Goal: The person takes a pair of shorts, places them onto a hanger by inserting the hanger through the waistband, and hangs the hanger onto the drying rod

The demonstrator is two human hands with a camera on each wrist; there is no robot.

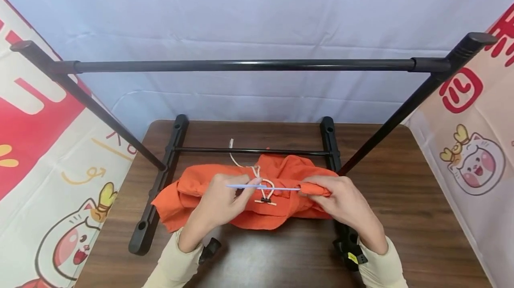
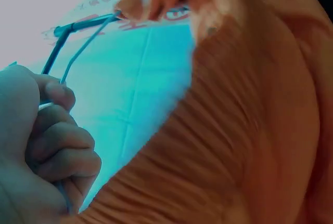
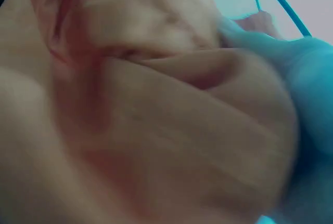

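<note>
My left hand (image 1: 225, 198) holds a thin lavender clothes hanger (image 1: 285, 188), seen almost edge-on from the head. In the left wrist view the fingers are curled round the bent hanger (image 2: 78, 52), whose far end reaches the cloth. An orange garment (image 1: 257, 221) with cream drawstrings (image 1: 272, 182) and a black cord stopper (image 1: 265, 200) lies bunched beneath both hands. My right hand (image 1: 347, 196) grips a fold of it between thumb and fingers, and the hanger's right end disappears into that fold. Gathered cloth (image 2: 208, 141) fills much of the left wrist view; the right wrist view is blurred.
A black rack stands over the table (image 1: 401, 198), its top rail (image 1: 249, 65) high beyond the hands. Its feet (image 1: 176, 136) flank the garment, and a low crossbar (image 1: 217, 150) runs behind it. Printed cloth hangs at both sides.
</note>
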